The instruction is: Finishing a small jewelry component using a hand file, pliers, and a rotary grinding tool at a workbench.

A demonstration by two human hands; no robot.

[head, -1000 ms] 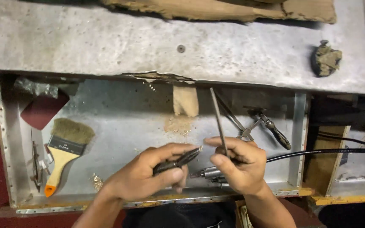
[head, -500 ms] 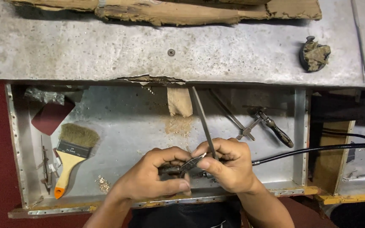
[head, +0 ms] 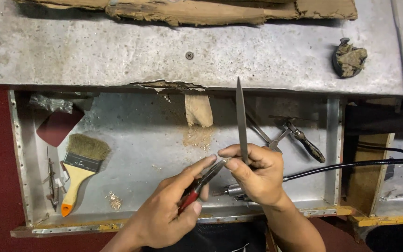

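The left hand [head: 173, 210] is closed around red-handled pliers [head: 201, 183], its fingers [head: 200, 167] clamped on the handles, the tips of the pliers pointing toward the right hand. The right hand [head: 257, 175] has its fingers [head: 232, 151] pinched together on a slim metal file [head: 241, 121], which stands nearly upright above the fist. The tips of the pliers meet the file's lower end just beside the right thumb; whether anything small sits between them cannot be told. Both hands hover over a metal tray [head: 141, 154]. Below the right hand lies a rotary handpiece [head: 232, 190] with a black cable [head: 350, 165] running right. Left in the tray rests 1 paintbrush [head: 80, 168]. Farther right lies a black-handled tool [head: 304, 142]. Beyond, the grey counter [head: 117, 51] carries a torn brown piece of board [head: 187, 11].
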